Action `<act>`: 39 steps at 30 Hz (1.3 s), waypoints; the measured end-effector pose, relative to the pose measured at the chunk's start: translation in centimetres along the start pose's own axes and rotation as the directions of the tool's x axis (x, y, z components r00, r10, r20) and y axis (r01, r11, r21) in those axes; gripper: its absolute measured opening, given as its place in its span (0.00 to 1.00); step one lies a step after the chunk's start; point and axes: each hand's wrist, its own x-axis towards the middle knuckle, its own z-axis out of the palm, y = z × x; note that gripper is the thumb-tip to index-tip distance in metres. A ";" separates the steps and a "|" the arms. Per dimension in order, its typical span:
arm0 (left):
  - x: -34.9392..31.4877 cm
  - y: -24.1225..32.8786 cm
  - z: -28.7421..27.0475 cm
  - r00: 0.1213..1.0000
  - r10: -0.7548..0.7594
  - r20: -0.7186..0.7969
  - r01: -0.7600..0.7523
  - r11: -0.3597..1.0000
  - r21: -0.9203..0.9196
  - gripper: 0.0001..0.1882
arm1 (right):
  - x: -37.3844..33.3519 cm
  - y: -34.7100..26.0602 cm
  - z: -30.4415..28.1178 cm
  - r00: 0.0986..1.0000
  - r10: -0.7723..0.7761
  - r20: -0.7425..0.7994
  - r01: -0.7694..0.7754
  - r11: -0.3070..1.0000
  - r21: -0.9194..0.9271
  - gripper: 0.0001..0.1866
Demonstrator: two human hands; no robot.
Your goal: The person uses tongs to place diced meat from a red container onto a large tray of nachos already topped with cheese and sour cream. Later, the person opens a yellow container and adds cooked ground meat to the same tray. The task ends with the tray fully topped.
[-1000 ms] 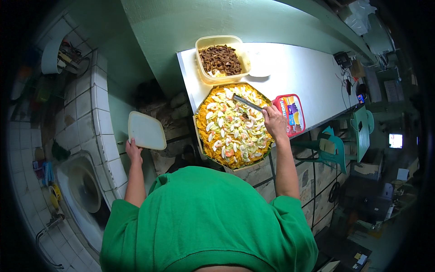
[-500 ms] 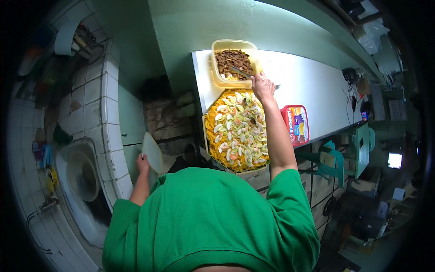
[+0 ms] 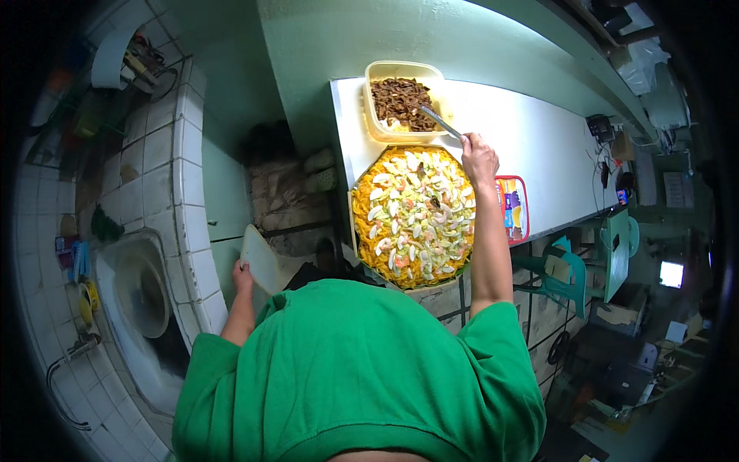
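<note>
My right hand (image 3: pixel 479 160) is closed around the handle of a long silver utensil (image 3: pixel 442 123); I cannot tell if it is a spoon, fork or tongs. Its tip rests by the dark brown shredded food (image 3: pixel 400 102) in a pale yellow plastic tub (image 3: pixel 372 123). Just in front of the tub lies a big octagonal tray of yellow noodles (image 3: pixel 369 231), topped with egg slices, shrimp and chopped greens. Low at my left side, my left hand (image 3: pixel 242 275) grips the edge of a whitish, round-cornered plastic lid (image 3: pixel 260 258), tilted beside the tiled counter.
A red-rimmed tub (image 3: pixel 520 209) is partly behind my right forearm on the white table (image 3: pixel 539 146). To the left stand a white-tiled counter (image 3: pixel 188 185) and a sink (image 3: pixel 123 254). Teal plastic chairs (image 3: pixel 566 269) are at the right, and cables hang over the table's far end.
My right hand has drawn back from the tub, toward me and to the right, and more of the utensil now shows. My left hand keeps the lid in about the same place.
</note>
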 end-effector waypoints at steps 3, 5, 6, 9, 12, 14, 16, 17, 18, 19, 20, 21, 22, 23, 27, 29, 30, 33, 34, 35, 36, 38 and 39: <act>0.5 0.6 -0.4 0.999 0.039 -0.004 -0.039 0.997 0.068 0.20 | -2.6 1.9 -1.2 0.994 -0.037 -0.099 0.064 0.957 0.284 0.12; 1.0 1.2 -0.5 0.998 0.064 0.021 -0.065 0.996 0.066 0.20 | -5.9 2.6 -1.5 0.998 -0.029 -0.062 0.052 0.909 0.413 0.11; 1.1 1.5 -0.4 0.999 0.014 0.032 -0.016 0.998 0.062 0.21 | -7.9 2.7 -1.3 0.999 -0.042 -0.034 0.052 0.898 0.437 0.10; 1.1 2.0 -0.3 0.999 0.017 0.037 -0.019 0.997 0.074 0.20 | -12.6 2.7 0.0 0.993 -0.026 0.119 -0.025 0.912 0.408 0.08; 1.2 2.6 -0.3 0.997 0.029 0.073 -0.032 0.998 0.053 0.20 | -14.8 3.1 1.3 0.993 -0.032 0.116 -0.022 0.899 0.438 0.09; 1.3 2.9 -0.3 0.993 0.094 0.074 -0.100 0.992 0.079 0.19 | -15.2 3.5 1.5 0.992 -0.063 0.110 0.013 0.913 0.409 0.09; 1.4 3.1 -0.3 0.991 0.112 0.077 -0.119 0.988 0.095 0.19 | -15.3 3.8 1.2 0.989 -0.076 0.128 0.025 0.931 0.364 0.10; 1.4 3.1 -0.3 0.990 0.114 0.078 -0.121 0.988 0.097 0.19 | -15.2 3.9 0.8 0.991 -0.072 0.115 0.020 0.915 0.402 0.10; 1.5 3.0 -0.4 0.994 0.078 0.079 -0.086 0.991 0.103 0.18 | -15.0 4.0 0.3 0.991 -0.044 0.128 -0.015 0.903 0.429 0.10; 1.5 2.9 -0.4 0.991 0.115 0.072 -0.121 0.989 0.090 0.18 | -14.7 4.0 -0.2 0.991 -0.029 0.131 -0.035 0.887 0.461 0.10; 1.6 2.8 -0.4 0.991 0.114 0.065 -0.120 0.989 0.083 0.18 | -13.6 3.9 -0.6 0.995 -0.074 0.070 0.031 0.873 0.486 0.10; 1.6 2.7 -0.4 0.994 0.081 0.068 -0.086 0.993 0.079 0.18 | -12.7 3.9 -1.1 0.994 -0.021 0.111 -0.033 0.886 0.462 0.10; 1.6 2.6 -0.4 0.989 0.136 0.059 -0.141 0.985 0.104 0.18 | -11.5 3.6 -1.3 0.998 -0.049 0.032 0.027 0.876 0.481 0.10; 1.6 2.5 -0.4 0.986 0.158 0.059 -0.165 0.977 0.134 0.18 | -10.1 3.2 -1.4 0.999 -0.045 -0.028 0.053 0.875 0.482 0.11; 1.4 2.6 -0.4 0.990 0.131 0.051 -0.136 0.985 0.102 0.18 | -3.8 -0.1 0.5 0.996 -0.049 -0.069 0.064 0.969 0.238 0.14; 1.2 2.6 -0.4 0.987 0.154 0.035 -0.156 0.985 0.068 0.18 | -1.0 -2.3 2.2 0.993 -0.035 0.112 0.023 0.994 0.108 0.16; 1.2 2.6 -0.4 0.994 0.102 0.037 -0.104 0.993 0.050 0.18 | 0.0 -3.4 2.9 0.989 -0.035 0.143 0.027 0.998 0.055 0.16; 1.2 2.1 -0.8 0.994 0.111 0.009 -0.111 0.991 0.073 0.18 | 1.4 -6.1 4.8 0.981 -0.110 0.161 0.115 0.993 -0.019 0.16; 1.3 1.8 -0.8 0.992 0.126 0.003 -0.126 0.991 0.038 0.18 | 1.5 -6.8 5.2 0.975 -0.136 0.178 0.144 0.989 -0.035 0.16; 1.4 1.3 -0.9 0.997 0.083 0.001 -0.083 0.997 0.009 0.18 | 1.5 -7.3 5.5 0.968 -0.148 0.202 0.164 0.985 -0.060 0.16; 1.4 0.9 -0.8 0.999 -0.030 0.012 0.030 0.999 -0.018 0.18 | 1.5 -7.6 5.6 0.964 -0.139 0.226 0.161 0.984 -0.079 0.17; 1.6 0.0 -0.7 0.999 0.035 0.004 -0.035 0.999 -0.006 0.19 | 1.4 -7.5 5.3 0.974 -0.115 0.196 0.132 0.989 -0.072 0.15; 1.7 -0.5 -0.6 0.999 -0.032 0.014 0.032 0.999 0.003 0.19 | 1.4 -7.2 5.0 0.977 -0.101 0.187 0.116 0.991 -0.070 0.15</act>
